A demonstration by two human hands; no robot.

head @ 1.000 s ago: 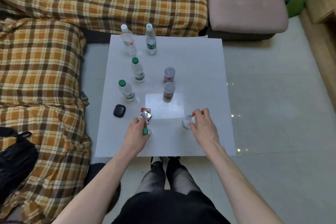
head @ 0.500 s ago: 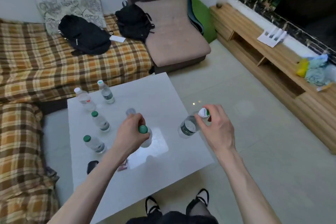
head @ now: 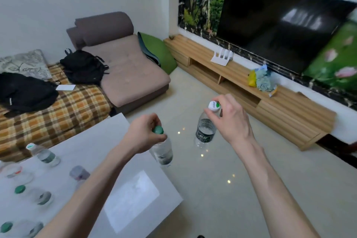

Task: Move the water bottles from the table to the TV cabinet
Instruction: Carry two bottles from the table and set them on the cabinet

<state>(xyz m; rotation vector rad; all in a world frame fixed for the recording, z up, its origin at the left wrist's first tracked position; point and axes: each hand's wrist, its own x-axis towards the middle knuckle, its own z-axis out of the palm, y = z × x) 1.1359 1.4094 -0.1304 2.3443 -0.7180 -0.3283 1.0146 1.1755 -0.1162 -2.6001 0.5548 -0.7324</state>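
Two hands raised mid-air: left hand (head: 144, 135) grips green-capped bottle (head: 163, 150); right hand (head: 230, 120) pinches white-capped bottle (head: 205, 131).

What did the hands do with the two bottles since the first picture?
The left hand lifted the green-capped bottle off the table, and the right hand lifted the white-capped bottle. Each hand grips its bottle near the cap, and both have been carried out past the table's edge toward the TV cabinet. The other bottles stayed standing on the table.
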